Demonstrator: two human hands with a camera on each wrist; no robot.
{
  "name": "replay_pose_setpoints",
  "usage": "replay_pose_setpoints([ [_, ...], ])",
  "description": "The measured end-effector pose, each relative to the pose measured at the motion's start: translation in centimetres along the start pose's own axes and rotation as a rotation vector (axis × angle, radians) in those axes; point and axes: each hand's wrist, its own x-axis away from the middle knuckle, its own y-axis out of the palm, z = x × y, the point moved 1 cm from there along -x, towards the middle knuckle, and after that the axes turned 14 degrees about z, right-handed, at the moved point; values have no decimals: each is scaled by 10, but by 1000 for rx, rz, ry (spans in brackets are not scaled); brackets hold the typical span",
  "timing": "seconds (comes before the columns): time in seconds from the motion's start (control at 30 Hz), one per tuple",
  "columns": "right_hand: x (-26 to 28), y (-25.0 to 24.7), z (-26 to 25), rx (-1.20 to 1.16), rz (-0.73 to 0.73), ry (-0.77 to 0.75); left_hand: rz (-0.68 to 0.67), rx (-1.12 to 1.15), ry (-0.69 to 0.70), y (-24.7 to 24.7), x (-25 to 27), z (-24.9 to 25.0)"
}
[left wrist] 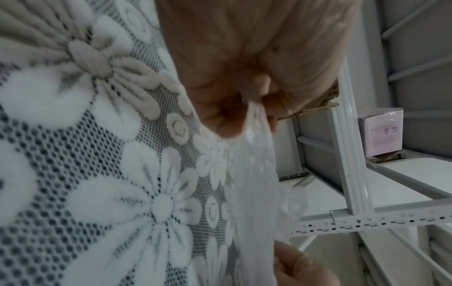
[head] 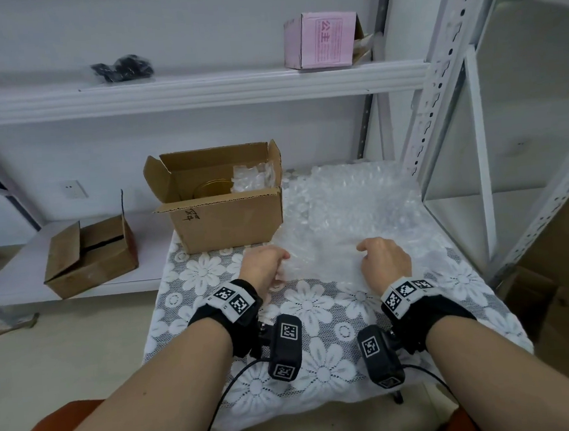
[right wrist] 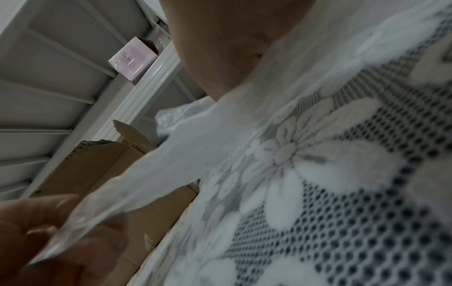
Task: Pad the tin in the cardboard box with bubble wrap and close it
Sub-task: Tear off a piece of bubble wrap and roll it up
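Note:
An open cardboard box (head: 229,219) stands at the back left of the table; a gold tin (head: 212,188) lies inside with a wad of bubble wrap (head: 253,177) beside it. To the right of the box lies a pile of clear bubble wrap (head: 349,204). My left hand (head: 281,266) pinches the near left edge of a bubble wrap sheet (left wrist: 254,174). My right hand (head: 363,250) grips the same sheet (right wrist: 183,154) about a hand's width to the right. The sheet stretches between both hands just above the cloth.
A white floral lace cloth (head: 318,330) covers the small table. Another brown box (head: 90,255) sits on the low shelf at left. On the upper shelf stand a pink box (head: 323,39) and a black bag (head: 123,68). Metal rack posts (head: 437,103) rise at right.

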Motion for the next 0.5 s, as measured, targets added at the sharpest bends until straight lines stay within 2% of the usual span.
replay_pose_setpoints([
  [0.07, 2, 0, -2, 66, -41, 5, 175, 1, 68, -9, -3, 1],
  [0.13, 2, 0, -4, 104, -82, -2, 294, -2, 91, -18, -7, 0],
  [0.23, 3, 1, -10, 96, -140, -17, 299, 45, 27, -26, -9, -1],
  [0.33, 7, -7, -27, -141, -204, -81, 265, 93, -55, -27, -5, -1],
  [0.43, 20, -28, -54, -401, -518, -187, 288, 145, -91, -27, -4, -2],
  [0.5, 29, -34, -64, -354, -689, -242, 303, 166, -99, -26, -1, -1],
])
